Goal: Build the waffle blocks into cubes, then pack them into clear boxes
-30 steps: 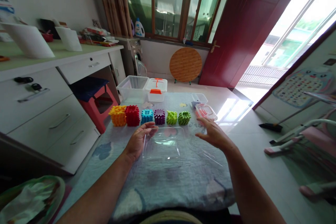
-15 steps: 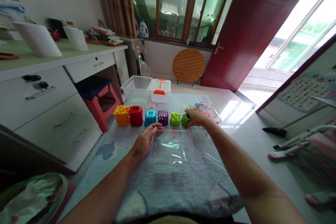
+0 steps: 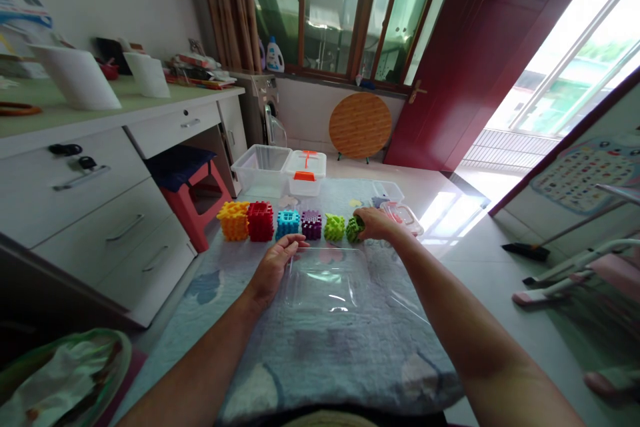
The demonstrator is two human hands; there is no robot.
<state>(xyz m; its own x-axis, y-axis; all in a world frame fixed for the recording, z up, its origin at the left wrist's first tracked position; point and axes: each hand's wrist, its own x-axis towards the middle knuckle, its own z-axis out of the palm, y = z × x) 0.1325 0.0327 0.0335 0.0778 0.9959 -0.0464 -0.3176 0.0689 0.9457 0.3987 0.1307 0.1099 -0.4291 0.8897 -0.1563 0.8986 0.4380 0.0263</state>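
Observation:
A row of coloured puzzle cubes stretches across the cloth: yellow (image 3: 234, 221), red (image 3: 261, 221), light blue (image 3: 287, 225), purple (image 3: 311, 225), lime green (image 3: 335, 227) and dark green (image 3: 355, 229). My right hand (image 3: 373, 223) is closed on the dark green cube at the row's right end, fingers over its top and side. In front of the row lies a clear plastic box (image 3: 327, 280). Its far left corner is gripped by my left hand (image 3: 280, 263), thumb and fingers about the edge.
Farther back stand an uncovered clear bin (image 3: 263, 177) and a lidded box with orange latches (image 3: 307, 177). A small clear tray (image 3: 387, 190) and a clear lid (image 3: 403, 217) lie beyond my right hand. A red stool (image 3: 197, 197) and white drawers (image 3: 100, 213) are at the left.
My right hand's fingers have closed a little more around the dark green cube. My left hand and the clear box hold their place.

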